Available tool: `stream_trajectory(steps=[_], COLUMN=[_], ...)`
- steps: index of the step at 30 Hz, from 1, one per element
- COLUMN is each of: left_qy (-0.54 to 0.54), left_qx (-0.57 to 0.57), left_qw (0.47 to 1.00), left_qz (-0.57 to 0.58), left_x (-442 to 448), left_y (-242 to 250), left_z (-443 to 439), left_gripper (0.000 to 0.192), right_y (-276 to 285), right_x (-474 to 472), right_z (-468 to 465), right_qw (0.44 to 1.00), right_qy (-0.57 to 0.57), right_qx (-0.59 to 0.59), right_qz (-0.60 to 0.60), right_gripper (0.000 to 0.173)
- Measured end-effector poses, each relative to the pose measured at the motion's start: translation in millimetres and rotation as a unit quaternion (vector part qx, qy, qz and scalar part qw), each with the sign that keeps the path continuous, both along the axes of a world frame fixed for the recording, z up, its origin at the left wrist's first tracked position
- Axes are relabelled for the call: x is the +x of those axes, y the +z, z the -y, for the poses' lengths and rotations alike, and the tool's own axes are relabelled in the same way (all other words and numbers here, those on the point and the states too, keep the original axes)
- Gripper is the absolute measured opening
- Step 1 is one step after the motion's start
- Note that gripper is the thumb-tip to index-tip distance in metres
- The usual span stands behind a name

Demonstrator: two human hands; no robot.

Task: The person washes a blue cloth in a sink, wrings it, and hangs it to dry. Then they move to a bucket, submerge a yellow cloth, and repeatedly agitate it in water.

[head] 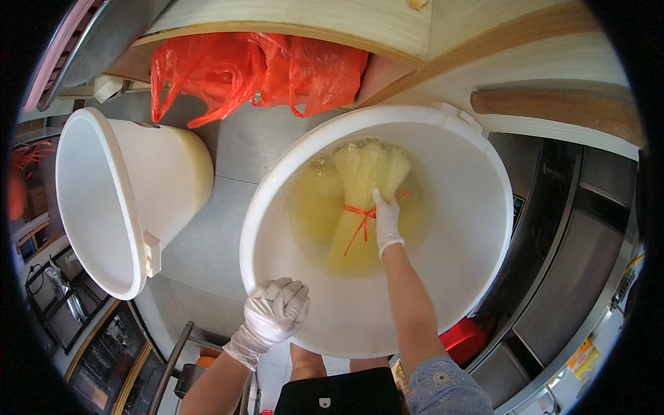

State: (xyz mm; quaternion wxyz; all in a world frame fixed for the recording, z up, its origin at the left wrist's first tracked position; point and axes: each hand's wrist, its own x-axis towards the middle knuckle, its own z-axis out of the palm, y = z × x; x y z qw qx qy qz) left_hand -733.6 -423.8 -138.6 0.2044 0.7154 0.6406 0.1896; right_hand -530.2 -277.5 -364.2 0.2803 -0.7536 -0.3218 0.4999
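Both of my hands wear whitish gloves. A large white plastic tub (pixel 446 290) stands before me with yellowish liquid at its bottom. In it lies a pale yellow bundle (pixel 364 171), tied round its middle with red string (pixel 363 210); what it is made of I cannot tell. My right hand (pixel 386 220) grips the bundle's right side beside the string, thumb on top. More yellowish material shows under the liquid to the left, its shape blurred. My left hand (pixel 277 311) rests on the tub's near left rim, fingers curled over it.
A second white plastic bucket (pixel 166 166) stands tilted in view at the left. Red plastic bags (pixel 259 72) sit under a wooden counter (pixel 332 15) at the top. A dark metal cabinet (pixel 570 249) lies along the right, with a red object (pixel 463 340) near its base.
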Motion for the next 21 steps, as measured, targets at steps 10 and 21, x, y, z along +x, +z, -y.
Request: stream_trajectory(steps=[10,21], left_qy=[0.006,0.012], left_qx=[0.01,0.015], left_qw=[1.0,1.0], left_qz=[-0.005,-0.004], left_x=[1,2], left_y=[0,0], left_z=[-2,-2], left_gripper=[0.027,0.027], right_y=[-11,-6], right_x=[-36,-7], right_z=[-14,-9], right_qw=[0.972,0.998], right_qy=[0.086,0.045], right_qx=[0.065,0.027], right_qz=[0.207,-0.021], right_gripper=[0.048,0.026])
